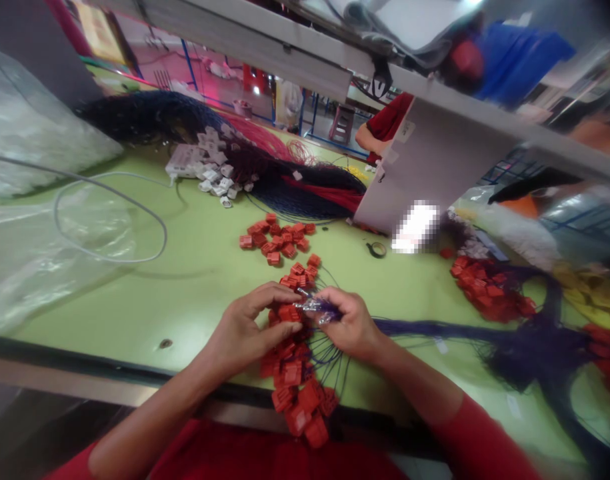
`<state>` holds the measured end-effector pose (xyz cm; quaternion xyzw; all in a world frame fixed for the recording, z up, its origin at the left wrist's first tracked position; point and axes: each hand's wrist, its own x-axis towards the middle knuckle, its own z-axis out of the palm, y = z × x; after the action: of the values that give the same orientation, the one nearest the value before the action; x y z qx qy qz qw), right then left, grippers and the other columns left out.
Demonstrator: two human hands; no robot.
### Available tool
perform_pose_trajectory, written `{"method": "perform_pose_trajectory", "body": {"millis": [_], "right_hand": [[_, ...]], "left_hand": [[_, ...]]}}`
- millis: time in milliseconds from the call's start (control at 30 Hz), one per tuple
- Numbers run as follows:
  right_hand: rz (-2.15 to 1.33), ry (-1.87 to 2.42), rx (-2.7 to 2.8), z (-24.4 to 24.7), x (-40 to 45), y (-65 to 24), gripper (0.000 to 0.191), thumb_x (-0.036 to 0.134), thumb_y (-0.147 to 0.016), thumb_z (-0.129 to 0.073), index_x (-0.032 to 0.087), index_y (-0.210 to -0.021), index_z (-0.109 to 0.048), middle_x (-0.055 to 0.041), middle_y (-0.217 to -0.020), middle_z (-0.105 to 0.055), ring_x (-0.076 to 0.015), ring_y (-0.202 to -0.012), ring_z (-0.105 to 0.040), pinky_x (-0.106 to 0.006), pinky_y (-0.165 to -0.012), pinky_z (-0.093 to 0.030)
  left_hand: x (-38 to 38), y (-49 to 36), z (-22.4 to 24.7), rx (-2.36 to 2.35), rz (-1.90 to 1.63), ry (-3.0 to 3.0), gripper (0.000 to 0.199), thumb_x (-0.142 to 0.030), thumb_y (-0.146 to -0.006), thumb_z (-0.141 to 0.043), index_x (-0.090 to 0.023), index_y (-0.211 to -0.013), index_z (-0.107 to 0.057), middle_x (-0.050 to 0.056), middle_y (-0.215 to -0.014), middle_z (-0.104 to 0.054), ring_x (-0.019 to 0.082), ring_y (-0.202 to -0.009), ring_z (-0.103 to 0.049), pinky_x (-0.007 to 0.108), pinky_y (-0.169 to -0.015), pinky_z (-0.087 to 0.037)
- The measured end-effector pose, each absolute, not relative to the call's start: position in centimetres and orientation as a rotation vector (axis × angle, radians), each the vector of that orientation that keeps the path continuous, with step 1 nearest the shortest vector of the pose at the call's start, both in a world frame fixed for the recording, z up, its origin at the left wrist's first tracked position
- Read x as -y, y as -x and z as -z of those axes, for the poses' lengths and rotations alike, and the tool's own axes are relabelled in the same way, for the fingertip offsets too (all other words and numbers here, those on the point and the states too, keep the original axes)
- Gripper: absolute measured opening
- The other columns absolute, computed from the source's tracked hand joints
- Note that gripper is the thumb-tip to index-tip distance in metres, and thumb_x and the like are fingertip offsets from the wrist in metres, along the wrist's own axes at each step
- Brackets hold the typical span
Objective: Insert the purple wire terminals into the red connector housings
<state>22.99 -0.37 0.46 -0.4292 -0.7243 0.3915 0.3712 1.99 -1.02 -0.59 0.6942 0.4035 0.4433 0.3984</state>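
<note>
My right hand is closed around a bundle of dark blue-purple wires. Shiny metal terminals at the wire ends point left, toward my other hand. My left hand has its thumb and index finger apart, with the fingertips close to these terminals; whether they touch one I cannot tell. Orange-red plastic connectors lie in a long heap under and between both hands, some with thin wires attached. The heap reaches down over the table's front edge. The wire bundle trails off to the right across the table.
Loose orange-red connectors lie beyond my hands, and another heap is at right. A tape roll rests near a grey panel. White connectors and dark wires fill the back. Plastic bags are left. A co-worker's arm shows behind.
</note>
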Motion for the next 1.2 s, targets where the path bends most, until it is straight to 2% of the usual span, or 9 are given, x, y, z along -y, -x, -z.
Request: {"method": "perform_pose_trajectory", "body": {"millis": [233, 500, 800, 1000, 1133, 1200], "right_hand": [[-0.919, 1.065, 1.971, -0.4, 0.3, -23.1, 0.009, 0.026, -0.084, -0.067, 0.018, -0.088, -0.066, -0.0004, -0.073, -0.066, -0.0117, -0.062, -0.054, -0.021, -0.059, -0.044], [-1.24, 1.158, 1.736, -1.0, -0.1, -22.8, 0.02, 0.033, -0.083, -0.068, 0.016, -0.076, -0.062, 0.0037, -0.061, -0.051, -0.0088, -0.055, -0.041, -0.019, -0.05, -0.036], [-1.267, 1.149, 1.664, -1.7, -0.2, -23.1, 0.018, 0.033, -0.08, -0.068, 0.017, -0.077, -0.06, 0.0041, -0.063, -0.049, -0.0084, -0.055, -0.039, -0.02, -0.051, -0.035], [-1.052, 1.115, 1.834, -1.4, -0.1, -23.4, 0.012, 0.026, -0.084, -0.065, 0.016, -0.079, -0.061, 0.0035, -0.064, -0.052, -0.0084, -0.055, -0.041, -0.02, -0.052, -0.035], [-0.817, 0.979, 1.999, -0.9, -0.3, -23.8, 0.003, 0.02, -0.084, -0.065, 0.017, -0.085, -0.064, 0.0021, -0.069, -0.06, -0.0088, -0.056, -0.046, -0.021, -0.055, -0.038], [-0.757, 0.911, 2.049, -0.5, -0.4, -24.0, 0.006, 0.02, -0.085, -0.065, 0.017, -0.09, -0.066, 0.0007, -0.072, -0.063, -0.0098, -0.058, -0.05, -0.022, -0.057, -0.039]], "left_hand": [[0.9, -1.7, 0.9, -1.133, -1.014, -1.66, 0.024, -0.025, -0.076, -0.076, -0.02, -0.099, -0.074, 0.006, -0.096, -0.077, 0.023, -0.09, -0.071, 0.037, -0.083, -0.058], [1.2, -2.2, 1.2, -1.218, -1.135, -1.752, 0.025, -0.027, -0.078, -0.074, -0.02, -0.101, -0.07, 0.006, -0.101, -0.074, 0.023, -0.095, -0.07, 0.039, -0.09, -0.055], [1.3, -2.1, 1.2, -1.233, -1.096, -1.727, 0.025, -0.028, -0.079, -0.075, -0.019, -0.102, -0.07, 0.005, -0.098, -0.077, 0.021, -0.087, -0.072, 0.035, -0.081, -0.057], [1.1, -2.1, 1.7, -1.182, -1.025, -1.541, 0.035, -0.034, -0.075, -0.08, -0.017, -0.105, -0.069, 0.007, -0.094, -0.076, 0.022, -0.085, -0.07, 0.033, -0.076, -0.057], [0.8, -1.9, 1.6, -1.09, -0.935, -1.355, 0.043, -0.037, -0.072, -0.083, -0.015, -0.107, -0.069, 0.006, -0.085, -0.075, 0.017, -0.068, -0.066, 0.029, -0.063, -0.055], [0.6, -1.9, 1.6, -1.054, -0.891, -1.342, 0.043, -0.037, -0.071, -0.084, -0.015, -0.106, -0.071, 0.005, -0.082, -0.075, 0.016, -0.062, -0.064, 0.028, -0.059, -0.053]]}}
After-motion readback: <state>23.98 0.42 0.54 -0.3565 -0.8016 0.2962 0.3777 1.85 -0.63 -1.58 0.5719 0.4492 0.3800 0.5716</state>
